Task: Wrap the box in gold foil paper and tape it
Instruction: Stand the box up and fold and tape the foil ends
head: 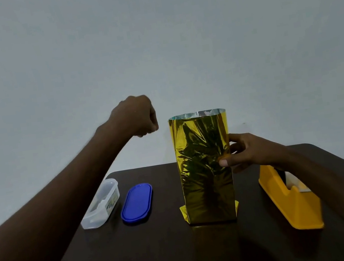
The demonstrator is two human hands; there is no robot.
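Observation:
A tall box wrapped in gold foil paper (203,170) stands upright on the dark table (184,251), its foil open at the top and flaps sticking out at the base. My right hand (245,152) grips its right side, thumb on the front face and fingers behind. My left hand (137,116) hovers in the air above and left of the box top, fingers curled under; whether it pinches anything is hidden. A yellow tape dispenser (288,200) lies to the right of the box, under my right forearm.
A clear plastic container (99,206) and its blue oval lid (137,203) lie on the table left of the box. A plain grey wall stands behind the table's far edge.

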